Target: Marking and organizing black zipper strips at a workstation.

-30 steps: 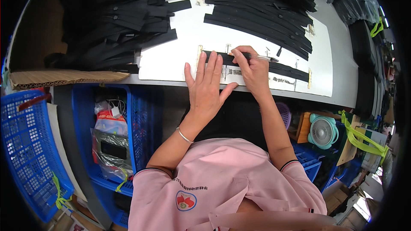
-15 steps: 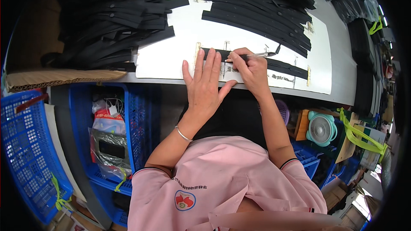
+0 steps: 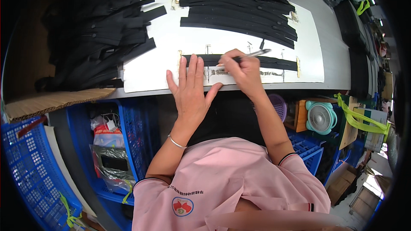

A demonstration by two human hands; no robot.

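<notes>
A long black strip (image 3: 278, 63) lies across a white sheet (image 3: 162, 55) on the table. My left hand (image 3: 192, 87) rests flat with spread fingers on the strip's left end, pressing it down. My right hand (image 3: 240, 70) grips a silver pen (image 3: 252, 54) over the middle of the strip, its tip hidden under my fingers. Small marks and brass-coloured tabs line the sheet near the strip.
A heap of black strips (image 3: 98, 30) fills the table's left; laid-out strips (image 3: 239, 4) lie at the back. Below the table edge stand blue crates (image 3: 25, 171), a bagged bundle (image 3: 107, 154), a purple basket (image 3: 278, 105) and a teal fan (image 3: 320, 117). Corrugated cardboard (image 3: 51, 100) sticks out left.
My right hand shifted slightly along the strip, and the pen now points out to the right. My left hand stays flat on the strip.
</notes>
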